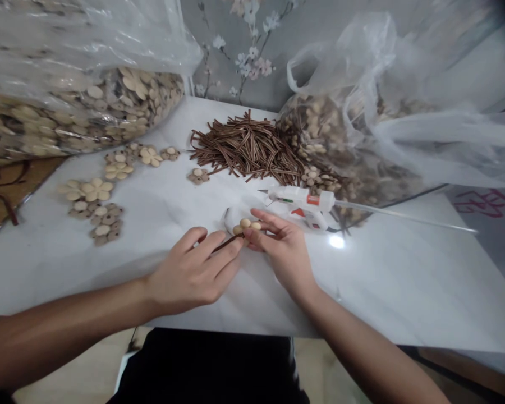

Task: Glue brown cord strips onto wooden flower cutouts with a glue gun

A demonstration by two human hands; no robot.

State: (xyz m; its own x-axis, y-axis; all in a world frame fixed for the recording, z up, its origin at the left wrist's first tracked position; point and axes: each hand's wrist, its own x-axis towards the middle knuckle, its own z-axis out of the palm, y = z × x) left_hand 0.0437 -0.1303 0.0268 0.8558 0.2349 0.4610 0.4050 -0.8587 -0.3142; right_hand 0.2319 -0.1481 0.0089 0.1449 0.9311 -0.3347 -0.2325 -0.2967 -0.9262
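Between finger and thumb, my right hand pinches a small cream flower piece with rounded petals. My left hand is closed on a thin brown strip, whose far end meets the underside of the flower at my right thumb. Whether the strip is stuck to the flower I cannot tell. Just beyond my right hand lies a white hot glue gun on its side, nozzle to the left, with a long clear glue stick out of its back.
A heap of brown strips sits at the back. Loose cream flowers and grey-brown flowers lie at the left. Clear bags of flower pieces stand back left and back right. A cardboard piece is at the left edge.
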